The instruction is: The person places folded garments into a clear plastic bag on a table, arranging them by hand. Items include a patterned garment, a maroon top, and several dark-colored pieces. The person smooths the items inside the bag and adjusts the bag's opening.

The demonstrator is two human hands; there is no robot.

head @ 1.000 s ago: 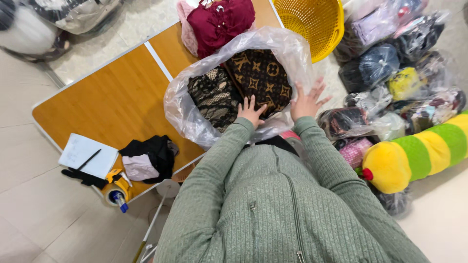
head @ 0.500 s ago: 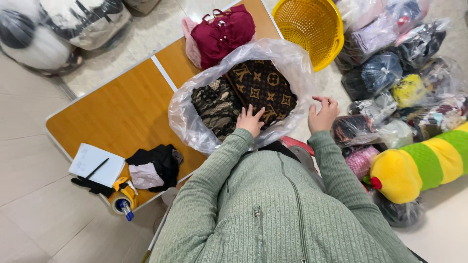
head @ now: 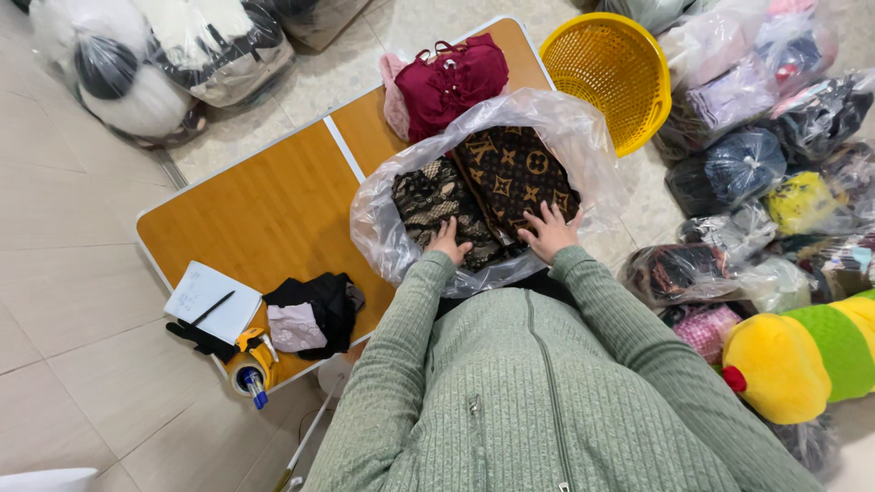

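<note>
Two hands press flat, fingers spread, on folded garments inside a clear plastic bag (head: pixel 383 228) on the wooden surface (head: pixel 264 200): left hand (head: pixel 447 241) on black lace, right hand (head: pixel 550 230) on brown patterned fabric.

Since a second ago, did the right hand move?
Yes. The right hand moved left, from the clear plastic bag's right edge onto the brown patterned garment inside it, beside the left hand.
</note>
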